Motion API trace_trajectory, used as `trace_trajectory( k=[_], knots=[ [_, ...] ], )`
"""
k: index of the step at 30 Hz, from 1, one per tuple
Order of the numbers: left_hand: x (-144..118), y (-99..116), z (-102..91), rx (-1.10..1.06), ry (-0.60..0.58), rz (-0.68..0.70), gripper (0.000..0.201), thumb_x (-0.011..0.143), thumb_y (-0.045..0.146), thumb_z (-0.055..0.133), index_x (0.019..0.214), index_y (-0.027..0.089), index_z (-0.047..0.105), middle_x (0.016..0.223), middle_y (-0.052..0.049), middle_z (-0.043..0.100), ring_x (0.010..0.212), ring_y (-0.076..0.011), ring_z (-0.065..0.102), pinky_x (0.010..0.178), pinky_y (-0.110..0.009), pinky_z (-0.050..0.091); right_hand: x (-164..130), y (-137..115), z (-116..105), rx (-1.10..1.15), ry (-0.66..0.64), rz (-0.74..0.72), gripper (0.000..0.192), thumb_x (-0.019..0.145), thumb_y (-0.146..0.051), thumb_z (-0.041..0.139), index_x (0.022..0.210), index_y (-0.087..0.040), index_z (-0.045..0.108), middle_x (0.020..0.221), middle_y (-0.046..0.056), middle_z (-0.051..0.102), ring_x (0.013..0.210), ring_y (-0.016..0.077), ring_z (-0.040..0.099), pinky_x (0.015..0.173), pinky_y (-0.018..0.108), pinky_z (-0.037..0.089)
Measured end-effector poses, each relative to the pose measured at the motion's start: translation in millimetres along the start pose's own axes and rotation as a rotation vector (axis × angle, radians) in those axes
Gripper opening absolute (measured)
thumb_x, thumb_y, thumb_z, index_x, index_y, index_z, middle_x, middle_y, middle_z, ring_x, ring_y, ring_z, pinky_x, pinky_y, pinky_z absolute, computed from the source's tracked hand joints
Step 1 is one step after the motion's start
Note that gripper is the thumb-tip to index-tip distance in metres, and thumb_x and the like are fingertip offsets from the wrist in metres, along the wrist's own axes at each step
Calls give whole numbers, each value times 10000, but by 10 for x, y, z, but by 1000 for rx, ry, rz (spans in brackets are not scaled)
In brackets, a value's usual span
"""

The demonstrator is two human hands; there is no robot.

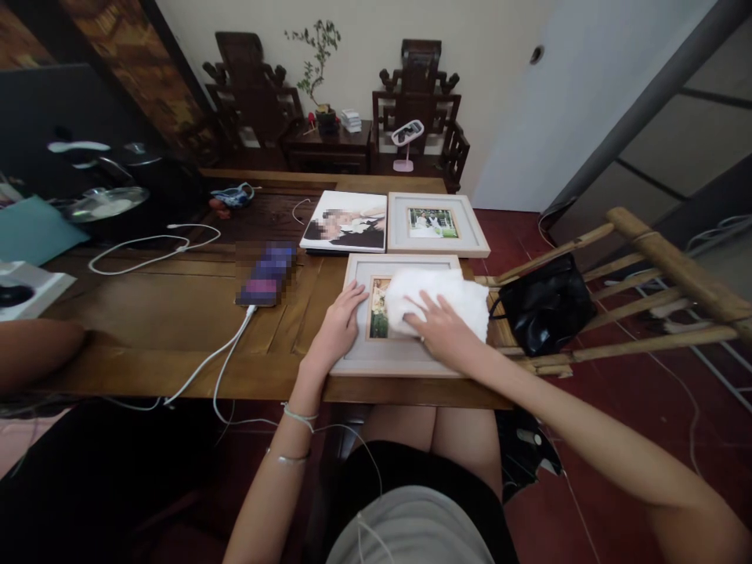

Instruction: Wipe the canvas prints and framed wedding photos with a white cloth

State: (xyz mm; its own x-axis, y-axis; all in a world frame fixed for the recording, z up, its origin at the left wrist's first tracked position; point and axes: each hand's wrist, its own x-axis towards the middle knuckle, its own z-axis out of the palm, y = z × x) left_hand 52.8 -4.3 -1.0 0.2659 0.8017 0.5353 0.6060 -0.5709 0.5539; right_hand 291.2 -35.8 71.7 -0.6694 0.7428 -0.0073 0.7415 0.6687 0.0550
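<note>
We found no readable text, label, brand or number anywhere. Phone [267, 274] screen was blurred out. Framed photos [433, 223] and photo print [346, 222] carried pictures only; we made out no captions.

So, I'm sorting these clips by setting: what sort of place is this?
Probably a home sitting room: carved dark wooden armchairs against the wall, a long brown wooden tea table, and white-framed photographs lying on it.

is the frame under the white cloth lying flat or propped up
Lying flat. The picture frame rests face up on the wooden table, the left hand pressing its left border and the right hand pressing the white cloth onto it.
</note>
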Motion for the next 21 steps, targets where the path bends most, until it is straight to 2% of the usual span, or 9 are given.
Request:
trace_trajectory(
  k=[3, 5, 8, 10, 13, 18, 21],
  knots=[
    [0, 5, -2, 8, -9, 2, 341, 941, 118, 377, 1180, 115, 621, 1309, -165, 604, 1341, -260, 456, 1105, -515, 401, 303, 387, 28, -63, 72, 13, 517, 833, -20, 435, 1339, -107, 502, 1554, 166, 286, 1427, 401, 200, 1108, 625, 236],
    [3, 13, -8, 6, -11, 6, 344, 940, 119, 378, 1180, 92, 623, 1306, -181, 603, 1337, -265, 461, 1106, -504, 403, 452, 573, 11, -79, 67, 1, 538, 818, -30, 462, 1347, -121, 498, 1571, 157, 245, 1434, 422, 151, 1094, 679, 199],
    [12, 26, -16, 11, -19, -14, 369, 937, 114, 373, 1225, 85, 601, 1312, -179, 599, 1340, -264, 456, 1110, -501, 400, 531, 652, 11, -77, 8, -36, 576, 806, 7, 426, 1357, -141, 504, 1580, 137, 227, 1435, 439, 107, 1075, 709, 193],
    [16, 30, -19, 14, -27, -33, 386, 937, 112, 367, 1252, 90, 588, 1321, -170, 596, 1344, -261, 450, 1114, -500, 394, 459, 564, 18, -56, -39, -67, 608, 790, 40, 399, 1357, -150, 515, 1576, 129, 243, 1434, 438, 109, 1076, 700, 210],
    [18, 28, -13, 19, -23, -44, 385, 935, 113, 371, 1248, 90, 594, 1323, -165, 596, 1343, -259, 453, 1123, -495, 384, 180, 289, -46, 21, -108, -97, 633, 766, 51, 414, 1342, -178, 540, 1562, 122, 284, 1431, 425, 153, 1075, 693, 231],
    [9, 6, 17, 29, 4, -34, 388, 918, 94, 368, 1226, 83, 604, 1313, -169, 602, 1338, -255, 460, 1120, -486, 392, -408, -200, -402, 245, -278, -221, 667, 737, 62, 427, 1331, -214, 550, 1560, 89, 301, 1426, 375, 224, 1079, 609, 341],
    [0, -19, 33, 26, 9, -21, 389, 919, 94, 367, 1230, 74, 598, 1315, -178, 597, 1341, -256, 456, 1121, -491, 389, -552, -338, -477, 314, -265, -297, 650, 733, 50, 437, 1310, -222, 563, 1560, 72, 305, 1428, 365, 226, 1088, 602, 343]
  ],
)
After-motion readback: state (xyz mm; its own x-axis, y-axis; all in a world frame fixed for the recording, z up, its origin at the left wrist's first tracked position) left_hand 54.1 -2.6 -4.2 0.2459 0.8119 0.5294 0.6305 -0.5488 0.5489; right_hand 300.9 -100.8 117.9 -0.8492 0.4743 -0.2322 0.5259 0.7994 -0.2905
